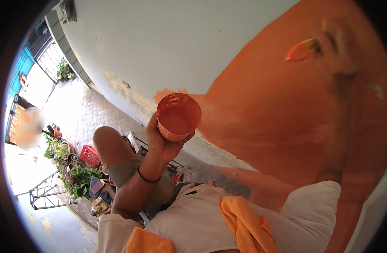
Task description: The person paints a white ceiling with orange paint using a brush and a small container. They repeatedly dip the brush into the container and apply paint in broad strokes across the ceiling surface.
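The wall (261, 101) is being coated, apparently; the brush (301, 51) is clamped in the right grip (337, 52), above and right of the paint tub (177, 101), itself clasped by the left grip (163, 146); even strokes seem called for

The left hand (161, 145) grips a round tub (176, 99) of orange-red paint (177, 121) from beneath and beside. At far right, the blurred right hand (339, 52) holds a brush (301, 50) with orange-coated bristles before an orange painted area (261, 97) of the pale wall (159, 42); whether they touch is unclear. Orange cloth (244, 223) hangs near, over the person's light shirt (189, 227). Leafy plants (79, 180) and a red crate (90, 156) stand at left.
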{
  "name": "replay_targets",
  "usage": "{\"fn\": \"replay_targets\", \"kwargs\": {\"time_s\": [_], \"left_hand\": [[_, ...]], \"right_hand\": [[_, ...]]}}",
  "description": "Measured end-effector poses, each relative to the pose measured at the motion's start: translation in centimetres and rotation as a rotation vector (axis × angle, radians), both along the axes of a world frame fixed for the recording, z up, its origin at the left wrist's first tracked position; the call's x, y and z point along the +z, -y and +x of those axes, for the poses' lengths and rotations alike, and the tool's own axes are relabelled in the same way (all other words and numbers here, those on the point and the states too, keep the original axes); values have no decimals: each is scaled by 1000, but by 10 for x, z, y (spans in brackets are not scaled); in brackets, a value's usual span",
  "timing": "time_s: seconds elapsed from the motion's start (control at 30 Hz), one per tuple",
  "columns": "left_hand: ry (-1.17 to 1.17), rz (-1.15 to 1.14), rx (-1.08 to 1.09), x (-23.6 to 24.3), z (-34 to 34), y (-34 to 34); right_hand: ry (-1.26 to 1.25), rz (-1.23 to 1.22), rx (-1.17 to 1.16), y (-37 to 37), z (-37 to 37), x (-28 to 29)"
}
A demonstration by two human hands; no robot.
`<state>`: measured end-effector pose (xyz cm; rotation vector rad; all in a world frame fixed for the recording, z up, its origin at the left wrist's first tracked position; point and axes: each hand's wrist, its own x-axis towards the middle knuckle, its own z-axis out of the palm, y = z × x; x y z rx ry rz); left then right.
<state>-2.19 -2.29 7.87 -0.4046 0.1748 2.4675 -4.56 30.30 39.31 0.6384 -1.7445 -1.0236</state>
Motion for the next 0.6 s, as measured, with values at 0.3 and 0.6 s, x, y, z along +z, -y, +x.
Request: {"fn": "replay_targets", "kwargs": {"time_s": [0.3, 0.6], "left_hand": [[-68, 97, 78, 0, -6, 18], [-72, 37, 91, -8, -12, 19]], "right_hand": [[664, -273, 44, 46, 27, -314], [1012, -766, 60, 64, 32, -411]]}}
